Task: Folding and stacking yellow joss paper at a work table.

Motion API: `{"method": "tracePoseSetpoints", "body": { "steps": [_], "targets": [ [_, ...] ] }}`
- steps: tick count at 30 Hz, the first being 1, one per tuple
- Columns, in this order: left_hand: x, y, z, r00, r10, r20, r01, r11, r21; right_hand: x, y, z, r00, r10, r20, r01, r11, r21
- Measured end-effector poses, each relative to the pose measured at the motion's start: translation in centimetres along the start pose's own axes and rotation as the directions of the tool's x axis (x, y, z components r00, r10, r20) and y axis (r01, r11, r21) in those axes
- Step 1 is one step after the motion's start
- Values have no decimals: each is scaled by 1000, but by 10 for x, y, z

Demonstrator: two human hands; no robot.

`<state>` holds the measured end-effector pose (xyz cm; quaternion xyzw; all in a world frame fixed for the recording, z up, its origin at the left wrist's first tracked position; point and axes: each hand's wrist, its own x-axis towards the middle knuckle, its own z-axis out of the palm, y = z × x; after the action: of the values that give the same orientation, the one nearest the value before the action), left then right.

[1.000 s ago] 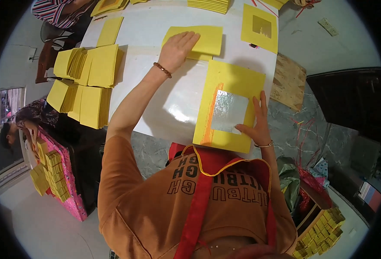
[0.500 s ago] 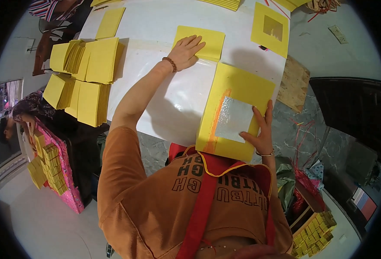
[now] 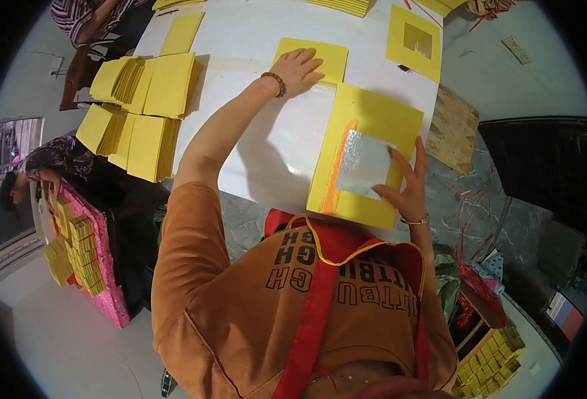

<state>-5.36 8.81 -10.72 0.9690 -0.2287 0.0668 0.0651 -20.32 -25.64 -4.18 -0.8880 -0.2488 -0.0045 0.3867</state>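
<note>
Yellow sheet (image 3: 335, 61) lies flatter than before, partly hidden under the splayed left hand (image 3: 299, 71). Right hand (image 3: 410, 191) is splayed too.

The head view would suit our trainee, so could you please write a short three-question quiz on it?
1. Which hand rests on the smaller yellow piece?
2. True or false: the orange streak lies to the right of the silvery square on the larger yellow board.
3. Where is the right hand? (a) on the yellow stacks at the left; (b) at the right edge of the larger yellow board; (c) on the floor.

Key: 1. The left hand. 2. False; it lies to the square's left. 3. (b).
</note>
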Motion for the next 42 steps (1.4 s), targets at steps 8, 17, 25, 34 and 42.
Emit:
{"method": "tracePoseSetpoints", "body": {
  "steps": [8, 17, 25, 34, 42],
  "targets": [
    [-44, 103, -118, 1000, -25, 7, 24, 798, -602, -2, -1, -3, 988, -108, -106, 88, 980, -178],
    [-119, 163, -123, 881, 472, 38, -411, 802, -434, 2, 15, 8, 995, -100, -10, 100, 979, 178],
    [-112, 156, -123, 960, 224, 169, -37, 699, -714, -5, 32, 11, 999, 22, 33, -38, 800, 599],
    [-132, 171, -114, 955, 276, -113, -292, 788, -543, -14, 20, -3, 973, -218, 73, 182, 925, 334],
    [-136, 172, -114, 864, 477, -159, -503, 820, -273, -16, 21, 13, 980, -187, 59, 151, 912, 380]
  ]
}}
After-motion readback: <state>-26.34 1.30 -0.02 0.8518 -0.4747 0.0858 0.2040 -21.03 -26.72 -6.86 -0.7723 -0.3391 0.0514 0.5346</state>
